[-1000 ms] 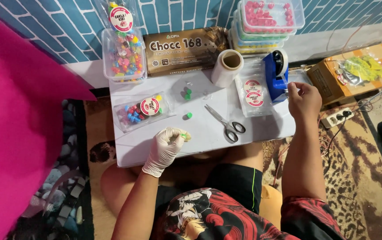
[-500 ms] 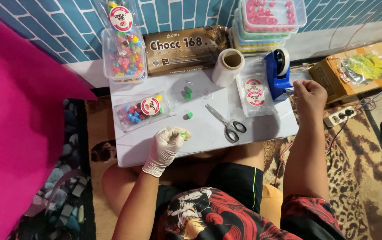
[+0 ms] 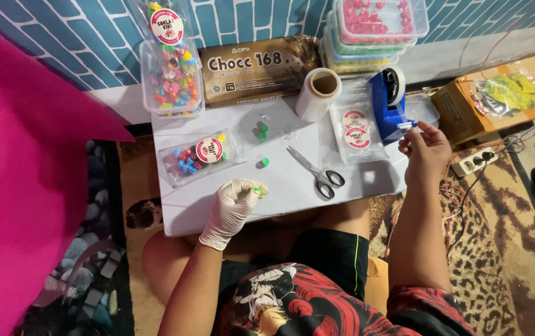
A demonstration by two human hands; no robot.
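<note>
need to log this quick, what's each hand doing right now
Left hand: gloved, closed on a small green candy.
Right hand: bare, pinching tape at the blue dispenser.

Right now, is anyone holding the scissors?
No, the scissors lie untouched on the white table, between both hands.

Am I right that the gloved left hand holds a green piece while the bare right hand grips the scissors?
Not quite. The head view shows the scissors lying untouched on the table. The right hand pinches tape at the blue dispenser. The gloved left hand does hold a green piece.
</note>
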